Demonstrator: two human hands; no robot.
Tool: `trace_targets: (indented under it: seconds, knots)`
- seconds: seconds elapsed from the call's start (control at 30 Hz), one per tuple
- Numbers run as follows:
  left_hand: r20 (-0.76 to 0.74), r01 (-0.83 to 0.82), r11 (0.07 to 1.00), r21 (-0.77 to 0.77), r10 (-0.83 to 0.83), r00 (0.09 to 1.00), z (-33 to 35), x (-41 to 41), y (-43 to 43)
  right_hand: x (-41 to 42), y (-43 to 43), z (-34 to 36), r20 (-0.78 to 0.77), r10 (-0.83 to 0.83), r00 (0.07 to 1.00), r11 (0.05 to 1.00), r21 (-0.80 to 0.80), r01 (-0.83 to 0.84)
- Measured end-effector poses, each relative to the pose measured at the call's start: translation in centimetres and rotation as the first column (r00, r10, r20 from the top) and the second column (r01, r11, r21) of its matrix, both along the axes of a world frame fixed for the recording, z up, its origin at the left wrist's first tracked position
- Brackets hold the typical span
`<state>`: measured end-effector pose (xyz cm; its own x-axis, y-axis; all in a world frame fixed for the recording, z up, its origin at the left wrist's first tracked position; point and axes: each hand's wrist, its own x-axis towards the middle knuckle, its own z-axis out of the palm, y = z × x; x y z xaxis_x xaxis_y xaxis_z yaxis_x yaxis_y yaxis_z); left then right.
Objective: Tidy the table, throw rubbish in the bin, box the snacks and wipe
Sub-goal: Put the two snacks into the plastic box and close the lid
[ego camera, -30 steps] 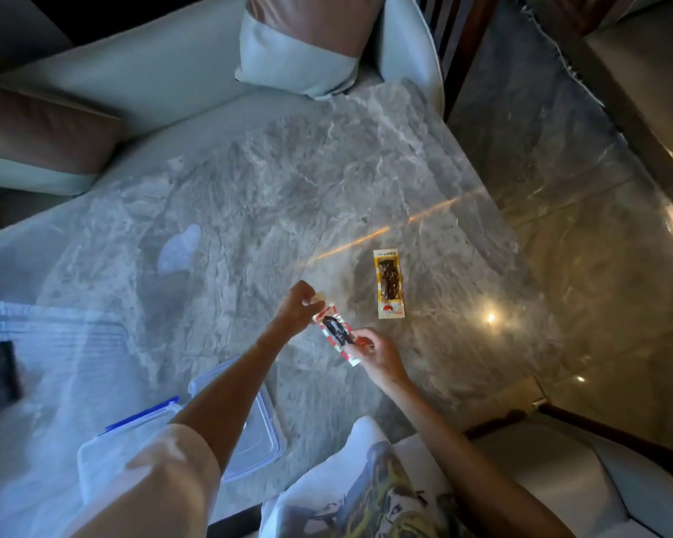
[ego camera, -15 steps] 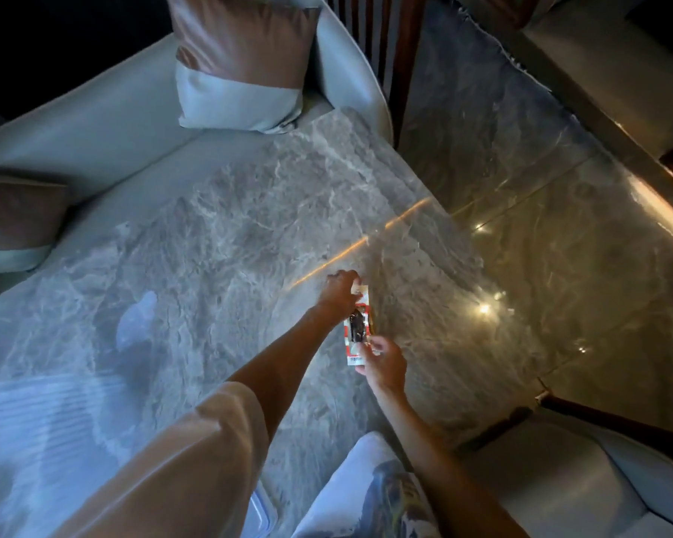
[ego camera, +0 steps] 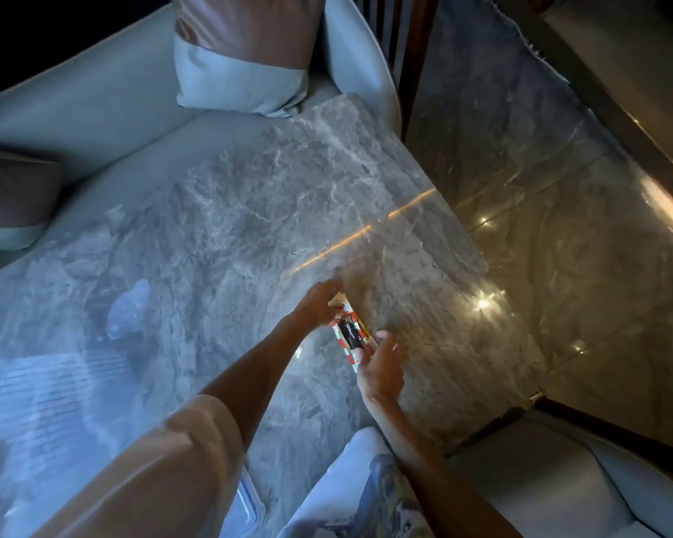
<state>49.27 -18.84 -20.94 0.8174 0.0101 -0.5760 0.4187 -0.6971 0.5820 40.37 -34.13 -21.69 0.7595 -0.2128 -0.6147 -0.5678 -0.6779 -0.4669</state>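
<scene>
1. The left hand (ego camera: 319, 304) pinches the far end of a snack pack (ego camera: 349, 332), fingers closed on its top edge.
2. The right hand (ego camera: 381, 368) grips the near end of the same pack, thumb and fingers clamped on it, so the two hands hold it between them.
3. The pack is a narrow strip with a red-and-white border and a dark piece behind a clear window; a yellow edge shows along its far side, and whether that is a second pack behind it cannot be told.
4. The pack sits over the right part of the grey marble surface (ego camera: 230, 227), near its right edge; whether it touches the surface or is held just above it cannot be told.
5. A clear box (ego camera: 249, 506) shows only as a corner at the bottom, mostly hidden under the left sleeve (ego camera: 152, 479).
6. A pale grey sofa (ego camera: 74, 110) runs along the far side of the surface, with a brown-and-white cushion (ego camera: 241, 60) on it.
7. A second cushion (ego camera: 12, 196) lies at the left edge.
8. A glossy stone floor (ego camera: 560, 246) lies to the right, with points of light reflected in it.
</scene>
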Motion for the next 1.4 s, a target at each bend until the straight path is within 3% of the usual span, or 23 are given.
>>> trace_targets:
  seconds: [0.07, 0.13, 0.27, 0.33, 0.47, 0.57, 0.73, 0.8, 0.83, 0.9, 0.93, 0.97, 1.03, 1.17, 1.27, 1.4]
  knots:
    - [-0.05, -0.145, 0.989, -0.041, 0.143, 0.989, 0.3, -1.9, 1.2, 0.1, -0.4, -0.2, 0.02, 0.091, 0.996, 0.995, 0.046, -0.092]
    - [-0.068, -0.331, 0.924, -0.191, 0.324, 0.944, 0.9, -4.6, 2.5, 0.6, -0.6, -0.2, 0.046, 0.169, 0.985, 0.978, 0.119, -0.173]
    - [-0.048, -0.497, 0.794, -0.35, 0.514, 0.856, 2.9, -10.5, 4.0, 2.1, -1.1, 0.0, 0.17, 0.337, 0.926, 0.902, 0.223, -0.369]
    - [0.055, -0.525, 0.788, -0.321, 0.569, 0.821, 2.9, -13.0, 4.1, 2.2, -1.1, 0.3, 0.31, 0.47, 0.827, 0.832, 0.158, -0.532]
    - [0.178, -0.604, 0.792, -0.088, 0.61, 0.772, 1.6, -17.3, 2.9, 1.5, -0.2, 2.4, 0.548, 0.652, 0.524, 0.703, -0.179, -0.688]
    - [0.268, -0.616, 0.787, 0.035, 0.587, 0.764, 1.2, -18.8, 1.1, 0.7, -0.1, 1.8, 0.559, 0.699, 0.447, 0.634, -0.195, -0.748]
    - [0.191, -0.561, 0.823, 0.088, 0.538, 0.821, -0.1, -20.2, -0.3, -0.1, -1.2, -0.4, 0.4, 0.744, 0.535, 0.592, -0.023, -0.806]
    - [0.156, -0.645, 0.764, -0.021, 0.639, 0.753, -0.1, -20.1, -0.4, 0.3, -1.2, -0.3, 0.338, 0.678, 0.653, 0.656, 0.122, -0.745]
    - [0.098, -0.725, 0.675, -0.137, 0.738, 0.668, 0.5, -20.0, -0.2, 0.7, -1.1, 0.2, 0.281, 0.627, 0.726, 0.698, 0.211, -0.685]
    - [-0.117, -0.823, 0.385, -0.418, 0.875, 0.469, 2.1, -20.2, 0.3, 1.5, -1.3, 1.5, 0.101, 0.502, 0.859, 0.745, 0.454, -0.488]
    - [-0.263, -0.823, 0.235, -0.517, 0.871, 0.414, 2.9, -20.5, 0.5, 1.8, -1.4, 2.3, -0.016, 0.443, 0.897, 0.733, 0.583, -0.351]
    - [-0.379, -0.809, 0.12, -0.575, 0.837, 0.394, 3.7, -20.9, 0.6, 1.9, -1.6, 3.1, -0.133, 0.407, 0.904, 0.709, 0.67, -0.22]
    - [-0.488, -0.782, -0.015, -0.623, 0.789, 0.374, 4.5, -21.8, 0.6, 1.9, -2.0, 4.4, -0.302, 0.375, 0.876, 0.675, 0.737, -0.035]
    - [-0.538, -0.739, -0.165, -0.654, 0.788, 0.3, 5.3, -23.2, -0.1, 1.2, -1.6, 6.0, -0.374, 0.36, 0.855, 0.638, 0.767, 0.067]
    - [-0.534, -0.707, -0.235, -0.667, 0.812, 0.234, 5.8, -24.4, -0.4, 0.3, -0.4, 6.9, -0.368, 0.372, 0.852, 0.624, 0.779, 0.064]
    - [-0.409, -0.712, -0.194, -0.675, 0.902, 0.141, 6.5, -26.1, -0.1, -1.0, 1.5, 8.2, -0.367, 0.432, 0.824, 0.608, 0.793, 0.035]
